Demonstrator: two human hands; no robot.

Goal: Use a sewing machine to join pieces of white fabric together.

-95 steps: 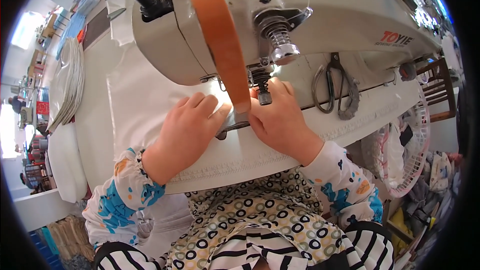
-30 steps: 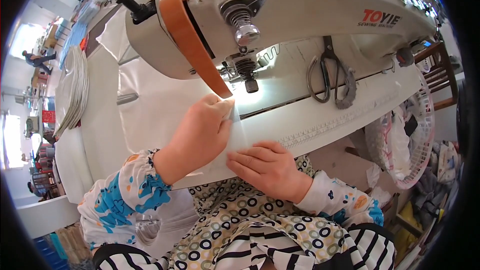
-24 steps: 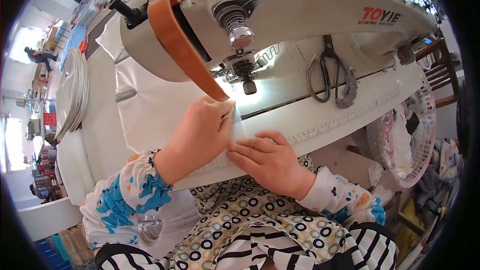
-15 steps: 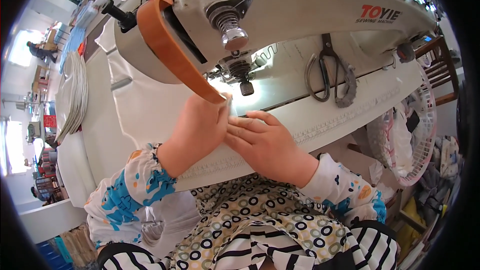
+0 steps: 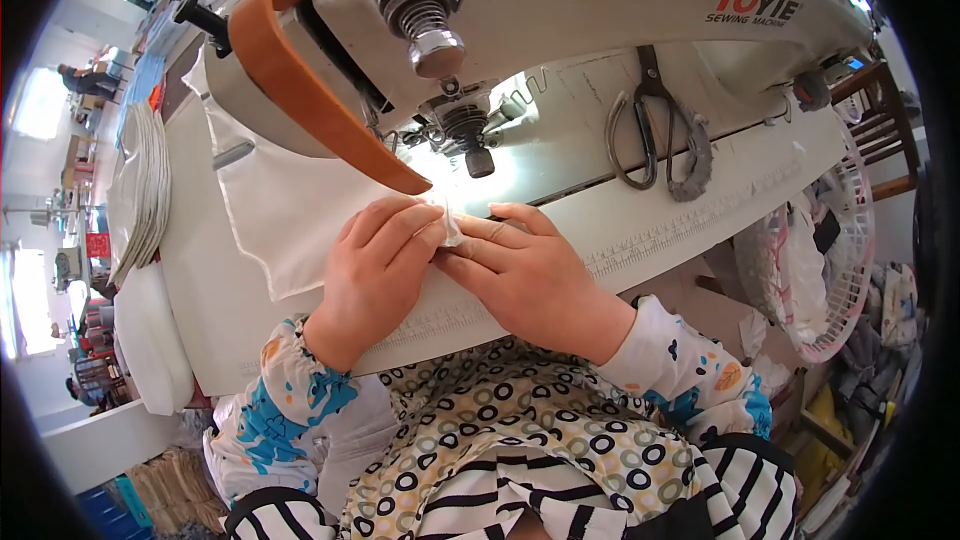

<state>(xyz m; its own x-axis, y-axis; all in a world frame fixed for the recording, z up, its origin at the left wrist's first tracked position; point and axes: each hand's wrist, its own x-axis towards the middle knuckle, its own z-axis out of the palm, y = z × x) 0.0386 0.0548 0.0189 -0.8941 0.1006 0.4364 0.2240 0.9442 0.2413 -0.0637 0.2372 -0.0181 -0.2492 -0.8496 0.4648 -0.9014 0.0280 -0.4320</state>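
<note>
Hands meet just below the sewing machine's presser foot (image 5: 478, 162). Left hand (image 5: 375, 270) and right hand (image 5: 525, 275) pinch a folded edge of white fabric (image 5: 290, 210) between fingertips. Keeping the fold flat and aligned under the foot seems wise.

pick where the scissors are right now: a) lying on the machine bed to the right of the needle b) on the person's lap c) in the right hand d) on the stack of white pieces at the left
a: the scissors lie on the sewing machine bed, right of the needle area, while the left hand and right hand pinch the white fabric in front of it.
</note>
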